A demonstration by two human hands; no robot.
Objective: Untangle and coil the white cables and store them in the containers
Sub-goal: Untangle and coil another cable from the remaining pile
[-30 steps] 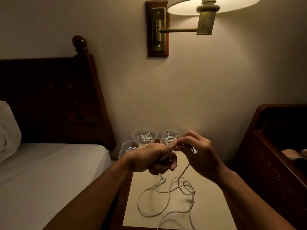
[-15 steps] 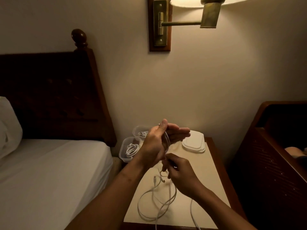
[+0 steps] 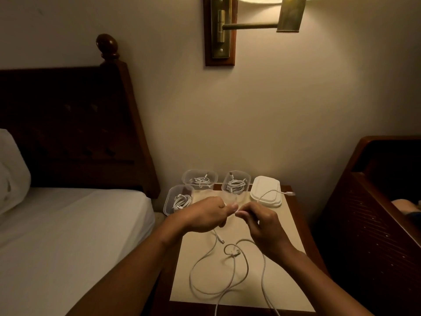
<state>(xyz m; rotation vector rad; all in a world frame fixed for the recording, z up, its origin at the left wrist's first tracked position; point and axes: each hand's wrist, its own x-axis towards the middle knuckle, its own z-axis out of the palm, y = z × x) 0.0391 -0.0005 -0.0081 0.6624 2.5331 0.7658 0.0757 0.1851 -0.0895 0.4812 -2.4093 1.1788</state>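
Left hand (image 3: 205,215) and right hand (image 3: 262,221) both pinch thin white cable (image 3: 215,237) above tan-topped wooden nightstand (image 3: 246,302); slack loops lie on it.

Bedside counter (image 3: 288,224)
Containers (image 3: 200,173) at the far left corner, lids (image 3: 265,190) far right, loose cable (image 3: 234,267) looping to the near edge.

loose white cable (image 3: 234,270) on nightstand (image 3: 293,226)
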